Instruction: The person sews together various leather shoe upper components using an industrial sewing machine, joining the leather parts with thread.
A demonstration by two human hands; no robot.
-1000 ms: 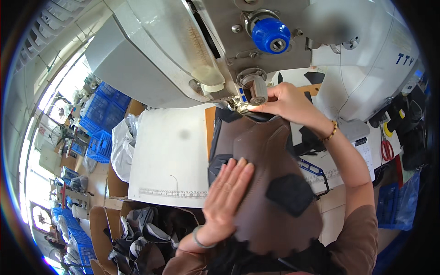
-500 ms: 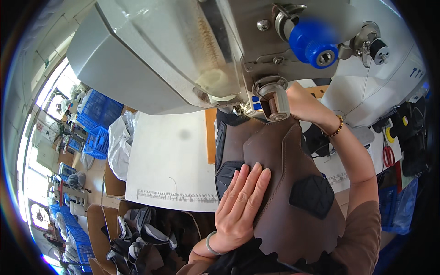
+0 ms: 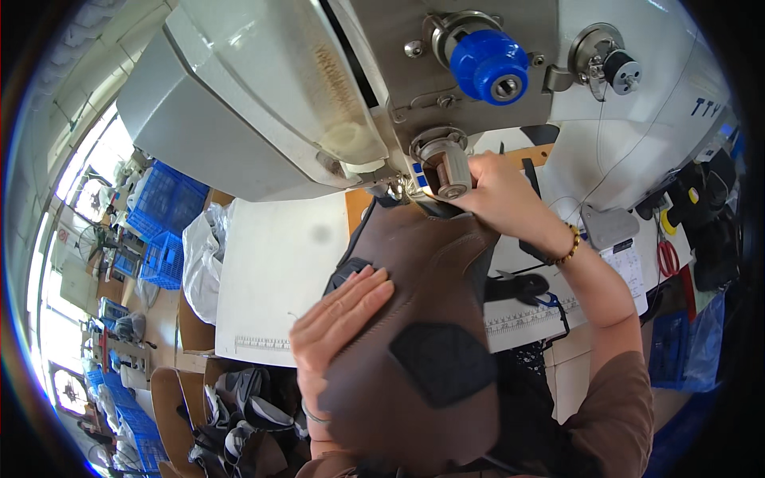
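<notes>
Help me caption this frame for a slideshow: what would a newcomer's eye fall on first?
The big grey-white sewing machine fills the top, its bright blue knob standing out at upper centre. Below it, a brown fabric piece with a dark patch spreads across the middle. The left hand lies flat on the fabric, while the right hand grips its upper edge by the needle area.

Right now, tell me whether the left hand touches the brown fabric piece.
Touching: the head view shows the left hand lying flat, fingers spread, on the brown fabric piece.

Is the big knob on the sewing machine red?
No, the knob on the sewing machine is bright blue.
</notes>
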